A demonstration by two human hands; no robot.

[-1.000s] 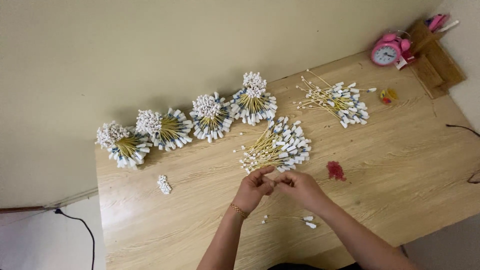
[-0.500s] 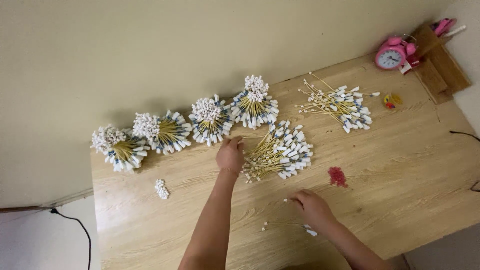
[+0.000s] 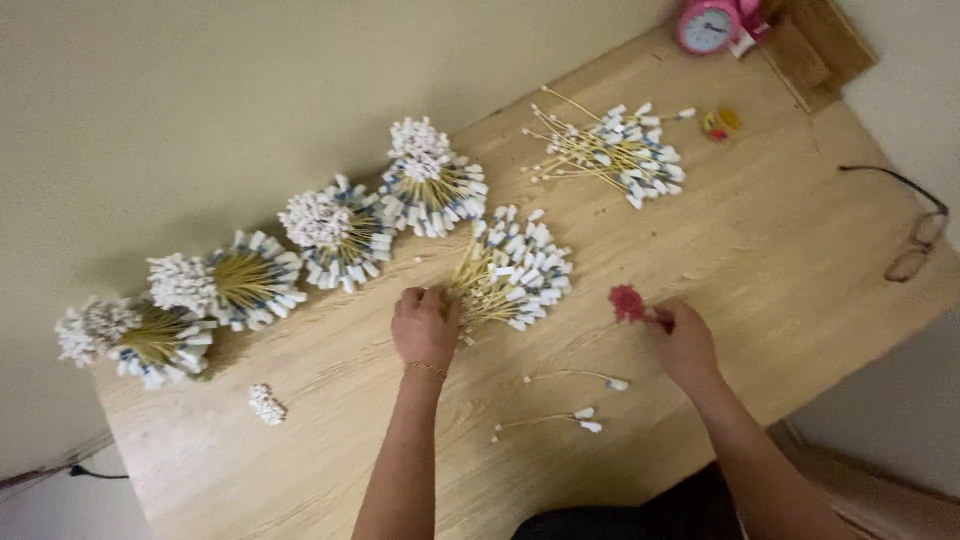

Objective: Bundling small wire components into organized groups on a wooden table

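A loose pile of thin yellow sticks with white and blue tips (image 3: 515, 268) lies fanned out in the middle of the wooden table (image 3: 330, 400). My left hand (image 3: 425, 325) rests at the pile's stem end, fingers curled over the stems. My right hand (image 3: 685, 342) is further right, its fingertips pinching a small red tuft (image 3: 627, 302) on the table. Between the hands lie two or three single sticks (image 3: 580, 378).
Several round bundles of the same sticks line the wall, from one at the left (image 3: 130, 335) to another (image 3: 430, 180). A second loose pile (image 3: 610, 150), a small white cluster (image 3: 266, 403), a pink alarm clock (image 3: 707, 25), a wooden box (image 3: 815, 45) and glasses (image 3: 915, 245) are also here.
My hands were together over the table, then parted. The left reached up to the stick pile and settled at its stems. The right moved right to the red tuft.
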